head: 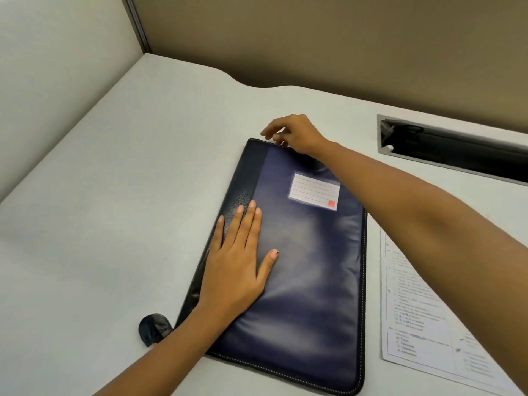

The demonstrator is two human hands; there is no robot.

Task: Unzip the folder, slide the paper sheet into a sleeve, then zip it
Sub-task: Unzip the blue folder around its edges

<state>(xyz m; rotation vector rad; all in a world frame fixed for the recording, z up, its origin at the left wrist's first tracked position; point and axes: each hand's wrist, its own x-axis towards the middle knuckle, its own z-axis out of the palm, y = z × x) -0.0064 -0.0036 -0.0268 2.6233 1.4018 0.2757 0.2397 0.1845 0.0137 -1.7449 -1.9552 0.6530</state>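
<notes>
A dark navy padded leatherette zip folder (308, 281) is lying flat and closed on the pale grey desk (114, 195), angled a little, its spine side toward the left. A white lined label with a small red square (314, 191) is sitting in a clear pocket on its cover. The left hand (237, 270) is pressing down on the cover near the spine, palm flat, fingers straight and thumb spread out. The right hand (297, 134) is reaching over to the folder's far edge, its fingers curling at the top corner; the zip pull is hidden there, so I cannot tell whether the fingers are pinching anything. The right forearm (428, 212) is crossing above the folder's right side and above the printed white paper sheet (414, 324), which is lying on the desk just beside the folder's right edge, apart from it. A small dark rounded tab (154, 328) is poking out by the folder's near left corner, beside the left wrist. Farther right, a grey-framed cable slot (457, 152) is cutting into the desk. A brown partition wall (314, 38) is standing behind and a cream panel (57, 81) is closing in the left.
</notes>
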